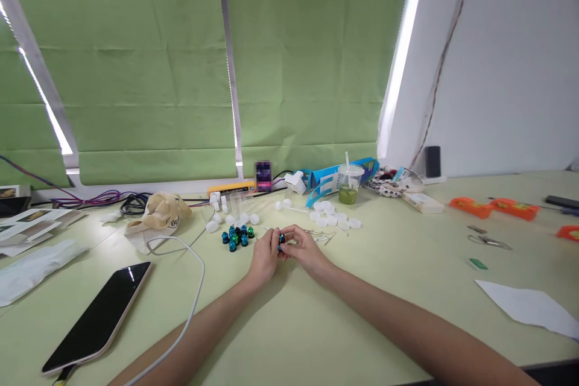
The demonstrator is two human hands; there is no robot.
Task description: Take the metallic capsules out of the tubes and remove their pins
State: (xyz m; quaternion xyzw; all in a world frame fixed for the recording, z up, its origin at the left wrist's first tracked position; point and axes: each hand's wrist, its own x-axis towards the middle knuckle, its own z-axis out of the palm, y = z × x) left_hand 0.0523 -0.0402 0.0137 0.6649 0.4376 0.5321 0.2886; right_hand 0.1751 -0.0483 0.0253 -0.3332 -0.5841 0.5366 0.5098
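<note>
Near the middle of the pale green table [362,325], my left hand [266,256] and my right hand [307,251] meet around a small blue and black piece [281,241]. The fingers of both hands are closed on it, and they cover most of its shape. Just left of my left hand stands a cluster of small blue, green and black knob-like pieces [237,236]. Behind my right hand lie several thin metal pieces [322,234]. Several round white caps [328,213] are scattered beyond the hands.
A tablet [102,313] lies at the left, and a white cable [200,289] crosses over my left forearm. A cup of green drink [348,188] stands behind the caps. To the right are orange pieces [515,209], scissors [491,242] and white paper [529,306].
</note>
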